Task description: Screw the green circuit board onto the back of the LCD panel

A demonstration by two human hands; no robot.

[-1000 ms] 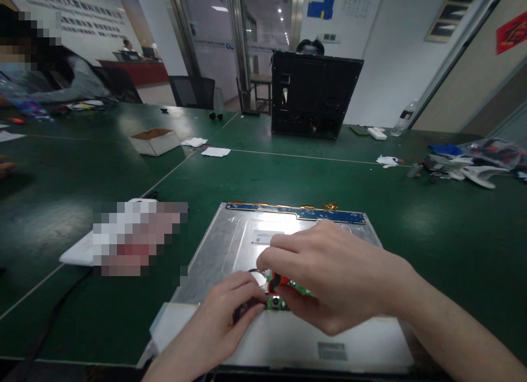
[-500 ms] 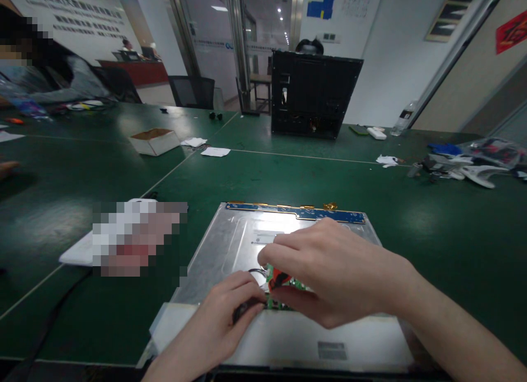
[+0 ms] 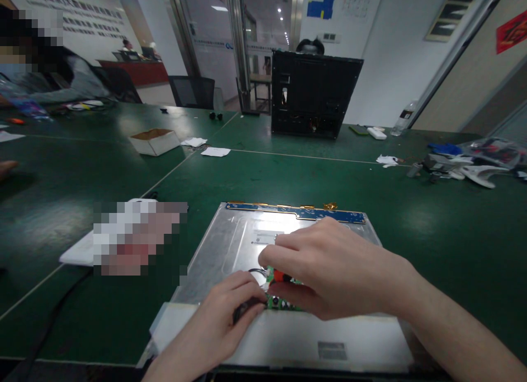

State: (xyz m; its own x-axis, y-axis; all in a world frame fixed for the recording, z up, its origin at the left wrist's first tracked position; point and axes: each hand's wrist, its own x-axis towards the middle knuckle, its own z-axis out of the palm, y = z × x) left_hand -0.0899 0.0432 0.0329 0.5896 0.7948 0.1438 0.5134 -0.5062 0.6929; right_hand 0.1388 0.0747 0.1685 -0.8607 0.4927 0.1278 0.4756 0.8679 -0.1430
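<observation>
A silver display panel [image 3: 230, 245] lies flat in front of me, its back facing up. Along its far edge runs a blue circuit strip [image 3: 296, 212]. Near the panel's close side sits a small green circuit board [image 3: 284, 303], largely covered by my hands. My left hand [image 3: 230, 305] is closed at the board's left end, pinching a dark cable [image 3: 242, 310]; a thin black loop shows beyond the fingers. Over the board, my right hand [image 3: 333, 267] is closed around a red-and-black tool handle [image 3: 280, 275]. The tool's tip is hidden.
A pixelated white object [image 3: 78, 250] lies on the green table to the left, with a black strap. Farther back are an open white box [image 3: 155, 142], papers and an upright black panel [image 3: 315, 96]. Plastic-wrapped items [image 3: 465, 159] lie at right. Another person [image 3: 78, 77] sits far left.
My right hand has shifted and rotated slightly, with the thumb a little higher, and more red of the tool handle shows. My left hand stays in place.
</observation>
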